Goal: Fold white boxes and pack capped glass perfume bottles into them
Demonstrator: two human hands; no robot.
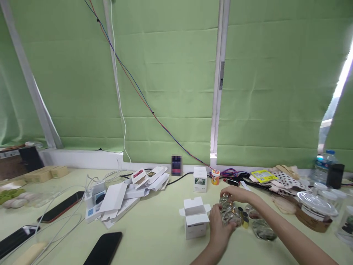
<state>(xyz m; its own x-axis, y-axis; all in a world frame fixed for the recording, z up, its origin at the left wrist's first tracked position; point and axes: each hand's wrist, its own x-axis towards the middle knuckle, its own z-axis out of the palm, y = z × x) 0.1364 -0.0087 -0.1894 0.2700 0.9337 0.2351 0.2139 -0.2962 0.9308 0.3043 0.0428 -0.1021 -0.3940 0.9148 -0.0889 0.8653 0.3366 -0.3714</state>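
Shiny clear packets or small round containers, too blurred to tell, lie bunched together (229,210) between both hands. My left hand (220,224) curls around their left and near side. From behind and above, my right hand (234,194) closes its fingers on the top of the same bunch. An open white box (195,221) with raised flaps stands upright just left of my left hand. Small gold-and-black capped vials (245,219) sit right of the bunch. More clear shiny packets (263,230) lie under and beside my right forearm.
Flattened white boxes (118,200) are piled left of centre. A closed white box (200,179) and an orange-white jar (215,177) stand behind. Phones (103,248) and cables lie left; a lidded bowl (317,206), cups and spotted cloth (288,184) are right.
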